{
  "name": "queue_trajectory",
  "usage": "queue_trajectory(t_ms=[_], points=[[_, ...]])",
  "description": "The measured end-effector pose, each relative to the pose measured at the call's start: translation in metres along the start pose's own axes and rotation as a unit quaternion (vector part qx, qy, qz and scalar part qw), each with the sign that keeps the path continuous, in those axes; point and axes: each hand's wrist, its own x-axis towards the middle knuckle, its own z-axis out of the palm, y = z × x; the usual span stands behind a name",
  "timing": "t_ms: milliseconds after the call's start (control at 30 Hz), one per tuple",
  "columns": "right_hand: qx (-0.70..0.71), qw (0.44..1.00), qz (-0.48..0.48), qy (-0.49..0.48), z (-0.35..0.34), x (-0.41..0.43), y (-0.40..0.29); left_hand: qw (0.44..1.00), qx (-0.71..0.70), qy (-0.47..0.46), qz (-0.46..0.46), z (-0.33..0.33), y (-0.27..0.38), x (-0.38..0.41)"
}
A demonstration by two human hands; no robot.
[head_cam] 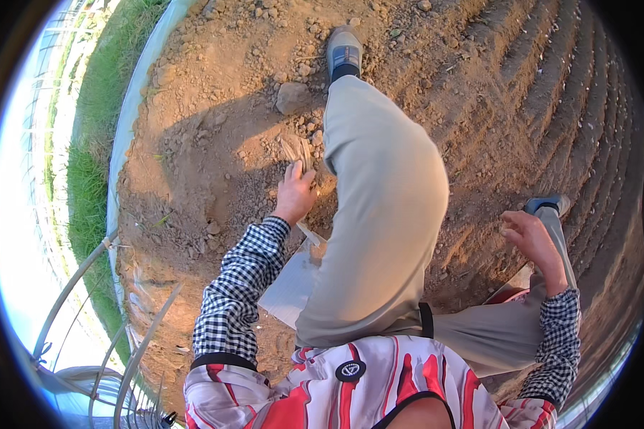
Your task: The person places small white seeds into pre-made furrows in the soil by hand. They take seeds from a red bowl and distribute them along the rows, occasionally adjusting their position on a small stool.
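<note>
My left hand (296,194) is low over the soil beside my bent left leg. Its fingers close on the near end of a long, soil-coloured object (298,150), whose kind I cannot tell. Below the wrist a pale narrow strip (312,235) shows, and I cannot see whether it joins that object. A white sheet or board (290,284) with soil on one corner lies partly under my left thigh. My right hand (534,241) hangs above my right leg, fingers loosely bent, thumb apart, with nothing visible in it.
Loose brown soil has clods and a large lump (293,98) near my left shoe (345,51). Ridged furrows (558,107) run along the right. Plastic sheeting (121,145) edges the left side, with grass beyond. Curved poles (145,348) rise at lower left.
</note>
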Motion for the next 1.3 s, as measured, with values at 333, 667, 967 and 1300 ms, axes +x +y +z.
queue_trajectory(t_ms=[333, 667, 967, 1300], points=[[-0.015, 0.885, 0.069, 0.460, -0.106, -0.110, 0.037, 0.988, 0.097, 0.077, -0.092, 0.093, -0.103, -0.051], [0.460, 0.767, 0.429, 0.127, 0.251, -0.300, 0.108, 0.984, 0.132, 0.102, -0.067, 0.025, -0.029, 0.062], [0.847, 0.208, 0.195, 0.448, 0.383, -0.235, 0.159, 0.984, 0.137, 0.109, -0.023, -0.067, 0.121, 0.182], [0.826, -0.030, 0.088, 0.556, 0.364, -0.211, 0.201, 0.987, 0.135, 0.087, -0.009, -0.085, 0.157, 0.185]])
